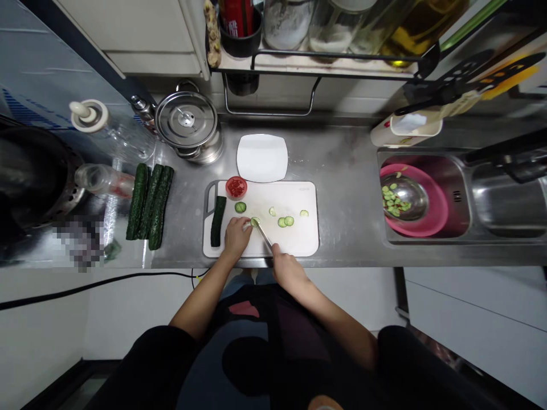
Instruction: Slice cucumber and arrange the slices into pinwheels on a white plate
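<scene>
My right hand (290,270) is wrapped round the handle of a knife (264,234), its blade angled up and left to a cucumber slice (255,221). With its fingers closed, my left hand (237,236) holds the edge of that slice close to the knife tip. Both hands work over a white cutting board (294,246). A dark green length of cucumber (218,221) lies at the board's left side. Cut cucumber slices (285,221) lie loose to the right, and another cucumber piece (240,207) sits above my left hand.
A small red bowl (236,178) stands at the board's top left corner, below a white plate (262,156). Three whole cucumbers (147,205) lie left, near a lidded steel pot (187,119). In the sink at right sits a pink basin (438,199) with a metal bowl of green pieces.
</scene>
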The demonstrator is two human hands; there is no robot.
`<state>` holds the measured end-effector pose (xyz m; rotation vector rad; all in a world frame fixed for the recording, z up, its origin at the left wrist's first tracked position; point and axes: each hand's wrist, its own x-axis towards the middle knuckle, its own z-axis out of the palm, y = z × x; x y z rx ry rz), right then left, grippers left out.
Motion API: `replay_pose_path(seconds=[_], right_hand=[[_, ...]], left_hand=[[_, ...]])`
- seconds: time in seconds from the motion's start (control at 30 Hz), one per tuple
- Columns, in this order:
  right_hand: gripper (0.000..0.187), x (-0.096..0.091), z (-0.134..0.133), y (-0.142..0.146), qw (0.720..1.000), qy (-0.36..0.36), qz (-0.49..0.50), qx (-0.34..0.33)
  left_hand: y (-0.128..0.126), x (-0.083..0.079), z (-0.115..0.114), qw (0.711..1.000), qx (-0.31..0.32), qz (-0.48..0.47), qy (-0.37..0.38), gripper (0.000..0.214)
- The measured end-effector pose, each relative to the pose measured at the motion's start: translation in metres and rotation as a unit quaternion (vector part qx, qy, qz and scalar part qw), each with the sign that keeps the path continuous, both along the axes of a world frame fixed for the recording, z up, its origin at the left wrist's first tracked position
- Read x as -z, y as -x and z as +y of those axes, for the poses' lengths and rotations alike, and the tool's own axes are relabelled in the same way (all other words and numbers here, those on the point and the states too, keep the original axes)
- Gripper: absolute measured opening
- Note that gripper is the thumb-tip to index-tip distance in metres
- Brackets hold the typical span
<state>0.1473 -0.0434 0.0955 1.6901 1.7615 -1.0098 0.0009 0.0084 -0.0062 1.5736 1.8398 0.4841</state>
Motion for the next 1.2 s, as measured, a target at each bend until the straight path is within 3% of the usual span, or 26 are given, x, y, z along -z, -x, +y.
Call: replay_pose_path(seconds=[0.6, 0.9, 1.2], right_hand=[[0.042, -0.001, 0.007, 0.004, 0.999, 0.032, 0.019, 0.031], [0.046, -0.014, -0.012, -0.019, 0.997, 0.071, 0.013, 0.018], [0.05, -0.023, -0.013, -0.029, 0.998, 0.07, 0.004, 0.004]], left_hand=[[-0.001, -0.007, 0.001, 1.0, 0.005, 0.011, 0.017, 0.019], [-0.004, -0.009, 0.009, 0.999, 0.037, 0.024, 0.024, 0.022], [-0.011, -0.019, 0.025, 0.995, 0.081, 0.043, 0.044, 0.006]])
